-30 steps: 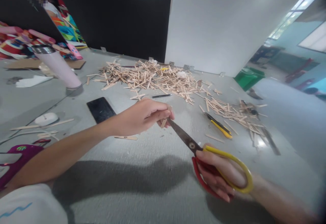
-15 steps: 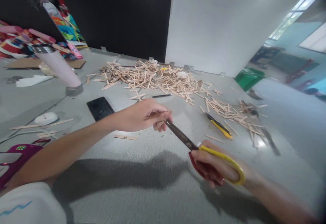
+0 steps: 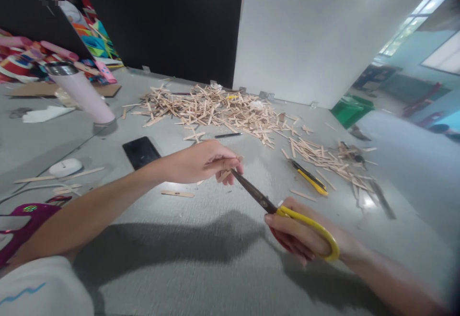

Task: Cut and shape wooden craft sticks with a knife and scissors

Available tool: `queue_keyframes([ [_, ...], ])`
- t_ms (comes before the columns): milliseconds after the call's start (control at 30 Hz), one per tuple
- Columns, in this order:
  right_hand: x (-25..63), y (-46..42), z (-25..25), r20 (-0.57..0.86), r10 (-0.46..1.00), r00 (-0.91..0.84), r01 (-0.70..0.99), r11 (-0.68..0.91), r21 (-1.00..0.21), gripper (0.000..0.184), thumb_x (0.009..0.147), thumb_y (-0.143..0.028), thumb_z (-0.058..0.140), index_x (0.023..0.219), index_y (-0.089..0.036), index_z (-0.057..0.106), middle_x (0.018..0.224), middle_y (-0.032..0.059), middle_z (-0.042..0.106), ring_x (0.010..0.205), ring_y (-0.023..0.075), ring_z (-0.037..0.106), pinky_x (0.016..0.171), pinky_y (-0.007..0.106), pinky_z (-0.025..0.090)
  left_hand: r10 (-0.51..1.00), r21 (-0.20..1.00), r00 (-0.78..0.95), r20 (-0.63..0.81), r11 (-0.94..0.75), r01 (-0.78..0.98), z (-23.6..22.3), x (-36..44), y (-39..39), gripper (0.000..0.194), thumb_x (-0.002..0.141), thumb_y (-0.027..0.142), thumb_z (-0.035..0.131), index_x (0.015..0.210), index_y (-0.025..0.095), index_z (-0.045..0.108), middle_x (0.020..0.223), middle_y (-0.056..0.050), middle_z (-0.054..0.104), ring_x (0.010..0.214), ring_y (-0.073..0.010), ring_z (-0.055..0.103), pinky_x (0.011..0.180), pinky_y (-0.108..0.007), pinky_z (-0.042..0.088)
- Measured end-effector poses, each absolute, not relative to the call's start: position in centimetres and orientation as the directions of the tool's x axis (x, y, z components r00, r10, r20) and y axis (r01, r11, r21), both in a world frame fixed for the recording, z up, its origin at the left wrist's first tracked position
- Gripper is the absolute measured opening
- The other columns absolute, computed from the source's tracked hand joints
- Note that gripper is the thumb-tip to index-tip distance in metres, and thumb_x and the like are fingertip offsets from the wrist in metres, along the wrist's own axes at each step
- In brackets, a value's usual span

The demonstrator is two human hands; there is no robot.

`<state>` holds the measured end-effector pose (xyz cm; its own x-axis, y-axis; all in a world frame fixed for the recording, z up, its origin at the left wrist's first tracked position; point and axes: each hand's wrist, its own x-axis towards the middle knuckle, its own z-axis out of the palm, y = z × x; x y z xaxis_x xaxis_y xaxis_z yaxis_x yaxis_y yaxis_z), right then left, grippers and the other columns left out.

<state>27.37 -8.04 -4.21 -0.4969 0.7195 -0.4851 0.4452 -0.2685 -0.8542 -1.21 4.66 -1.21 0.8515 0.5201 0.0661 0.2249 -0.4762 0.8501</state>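
Observation:
Between the fingertips of my left hand [image 3: 204, 161] is a small wooden stick piece [image 3: 224, 176], mostly covered by the fingers. My right hand [image 3: 302, 232] is wrapped round the red and yellow handles of a pair of scissors [image 3: 257, 195]. The dark blades point up and left, and their tips reach the wooden piece at my left fingers. Both hands are above the grey table [image 3: 201, 268]. Below my left wrist lies a flat wooden stick [image 3: 178, 193], and a black phone [image 3: 140, 152] is partly behind that forearm.
A wide heap of wooden sticks [image 3: 212, 107] spreads across the back, with more sticks [image 3: 316, 154] at right. A yellow utility knife [image 3: 309, 178] and a pen [image 3: 228, 135] lie nearby. On the left are a pink tumbler [image 3: 82, 93] and a white mouse [image 3: 65, 167].
My right hand and the scissors have shifted left and slightly up, and the handles have drawn closer together. The left fingers and wooden piece have moved slightly left and tilted.

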Motion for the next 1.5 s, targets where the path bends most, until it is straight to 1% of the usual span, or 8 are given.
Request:
queue_keyframes([
  [233,28.1,-7.3,-6.8,-0.518,0.574,-0.634,0.196,-0.528,-0.826,0.067,0.099,-0.069,0.062,0.051,-0.023,0.051,0.032,-0.0066,0.039,0.024,0.0092,0.041,0.025,0.017,0.025,0.455,0.883,0.886,0.088,-0.448,0.143,-0.8,-2.0,5.7,0.038,0.115,0.046,0.058,0.116,0.017,0.083,0.098,-0.012,0.085,0.093,-0.0214,0.083,0.081,-0.026,0.061],
  [367,28.2,-6.6,-8.7,-0.376,0.465,-0.802,-0.01,-0.639,-0.769,0.071,0.099,-0.073,0.062,0.05,-0.023,0.052,0.031,-0.0075,0.037,0.02,0.009,0.034,0.024,0.019,0.033,0.454,0.918,0.886,0.094,-0.384,0.099,-0.9,-2.1,6.2,0.043,0.112,0.055,0.062,0.119,0.018,0.084,0.101,-0.014,0.086,0.094,-0.0221,0.084,0.083,-0.027,0.064],
  [500,28.3,-6.4,-10.0,-0.302,0.497,-0.814,-0.092,-0.623,-0.777,0.074,0.101,-0.077,0.057,0.052,-0.022,0.052,0.032,-0.0073,0.038,0.021,0.0084,0.032,0.027,0.02,0.038,0.454,0.966,0.89,0.051,-0.249,0.072,-1.2,-1.9,6.3,0.043,0.106,0.055,0.071,0.122,0.016,0.081,0.103,-0.016,0.085,0.091,-0.0231,0.084,0.081,-0.03,0.067],
  [633,28.2,-6.4,-9.2,-0.312,0.622,-0.718,-0.053,-0.496,-0.867,0.081,0.091,-0.094,0.053,0.055,-0.022,0.056,0.035,-0.0042,0.038,0.029,0.0127,0.045,0.03,0.022,0.035,0.466,0.986,0.882,0.071,-0.168,0.01,-1.0,-1.6,5.8,0.042,0.1,0.038,0.084,0.134,0.017,0.072,0.103,-0.013,0.083,0.091,-0.0218,0.082,0.079,-0.031,0.068],
  [833,27.5,-6.8,-5.9,-0.423,0.714,-0.558,0.138,-0.422,-0.896,0.082,0.083,-0.101,0.055,0.056,-0.024,0.058,0.043,-0.0014,0.041,0.041,0.0168,0.051,0.046,0.03,0.044,0.583,0.985,0.808,0.088,-0.169,0.015,-0.3,-1.1,4.2,0.016,0.101,0.023,0.075,0.114,0.016,0.071,0.09,-0.006,0.079,0.079,-0.0186,0.08,0.07,-0.029,0.069],
  [1133,28.1,-7.4,-5.8,-0.279,0.801,-0.529,0.125,-0.252,-0.96,0.075,0.102,-0.083,0.051,0.064,-0.021,0.066,0.05,0.0025,0.057,0.042,0.0153,0.051,0.05,0.03,0.047,0.832,0.963,0.531,0.159,-0.248,0.102,0.1,-0.3,0.9,0.018,0.093,0.021,0.077,0.108,0.017,0.069,0.085,-0.003,0.077,0.078,-0.0185,0.077,0.066,-0.028,0.07],
  [1300,27.7,-7.6,-6.5,-0.265,0.824,-0.501,0.178,-0.202,-0.963,0.075,0.101,-0.083,0.053,0.064,-0.018,0.064,0.048,0.0019,0.058,0.036,0.0115,0.05,0.04,0.023,0.038,0.824,0.979,0.552,0.129,-0.194,0.062,0.2,-0.1,0.0,0.016,0.094,0.018,0.076,0.098,0.02,0.061,0.083,-0.002,0.078,0.077,-0.0177,0.077,0.065,-0.027,0.07],
  [1500,26.4,-8.2,-6.9,-0.194,0.963,-0.187,0.245,-0.145,-0.959,0.055,0.098,-0.067,0.072,0.075,-0.018,0.07,0.054,-0.001,0.06,0.046,0.0123,0.055,0.046,0.022,0.045,0.738,0.995,0.674,0.017,0.053,-0.083,-2.2,1.4,0.1,0.02,0.1,0.021,0.075,0.093,0.019,0.056,0.085,-0.006,0.082,0.084,-0.0195,0.081,0.069,-0.03,0.071],
])
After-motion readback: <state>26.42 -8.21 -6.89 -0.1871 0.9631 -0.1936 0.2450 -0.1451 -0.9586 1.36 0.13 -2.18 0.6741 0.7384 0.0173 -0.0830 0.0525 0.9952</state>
